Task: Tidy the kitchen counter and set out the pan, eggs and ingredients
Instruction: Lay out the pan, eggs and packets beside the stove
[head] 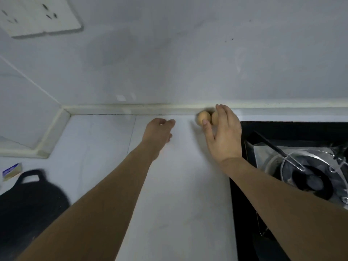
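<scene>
Eggs (206, 117), two of them, sit side by side at the back of the counter (180, 185), close to the raised strip along the wall, and your right hand (223, 136) is on them. Your right arm reaches forward along the edge of the black stove (282, 132); the thumb touches the front of the left egg and the fingers curve over the top of the right one, so the hand cups the pair loosely. Whether the eggs are lifted or resting on the counter cannot be told, as they are a little blurred. Both look tan, smooth and whole.

Your left hand (159, 131) is stretched forward just left of the eggs, apart from them, back upward, fingers loosely curled with nothing in them.

Near your left forearm, lower and further left, lies a black pan (28, 208) with a loop handle pointing away from you. Just beyond it is a small blue and white box (12, 171). To the right of your right forearm a burner (308, 181) with a metal ring sits in the stove.
</scene>
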### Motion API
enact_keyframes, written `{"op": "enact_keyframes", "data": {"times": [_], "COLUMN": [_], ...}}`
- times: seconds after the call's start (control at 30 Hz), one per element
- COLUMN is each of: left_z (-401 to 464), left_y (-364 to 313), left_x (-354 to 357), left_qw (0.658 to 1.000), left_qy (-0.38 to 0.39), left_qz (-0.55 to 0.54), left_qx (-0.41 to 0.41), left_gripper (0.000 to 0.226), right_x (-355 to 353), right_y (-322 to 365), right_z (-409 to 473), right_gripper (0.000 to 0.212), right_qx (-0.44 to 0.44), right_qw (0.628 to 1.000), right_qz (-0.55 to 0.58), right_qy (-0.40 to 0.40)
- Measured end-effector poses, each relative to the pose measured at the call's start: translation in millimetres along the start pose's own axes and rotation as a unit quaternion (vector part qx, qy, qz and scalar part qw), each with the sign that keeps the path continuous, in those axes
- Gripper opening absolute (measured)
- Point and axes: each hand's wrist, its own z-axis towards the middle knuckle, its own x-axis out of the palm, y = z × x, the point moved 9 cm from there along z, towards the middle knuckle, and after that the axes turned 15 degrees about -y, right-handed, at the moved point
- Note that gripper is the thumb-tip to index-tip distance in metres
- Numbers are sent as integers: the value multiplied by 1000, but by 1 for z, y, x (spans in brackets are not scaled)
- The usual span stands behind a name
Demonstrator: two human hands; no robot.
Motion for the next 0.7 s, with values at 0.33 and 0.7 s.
{"op": "enact_keyframes", "data": {"times": [0.33, 0.7], "left_z": [-8, 0], "left_y": [16, 62], "left_x": [-142, -379], "left_qw": [995, 975], "left_qy": [-94, -213], "left_qz": [-7, 65], "left_qx": [19, 14], "left_gripper": [43, 38], "right_x": [33, 125], "right_y": [129, 340], "right_z": [-47, -149], "right_gripper": [56, 53], "right_qx": [-107, -243], "right_qw": [991, 946], "right_qz": [39, 150], "right_qy": [77, 151]}}
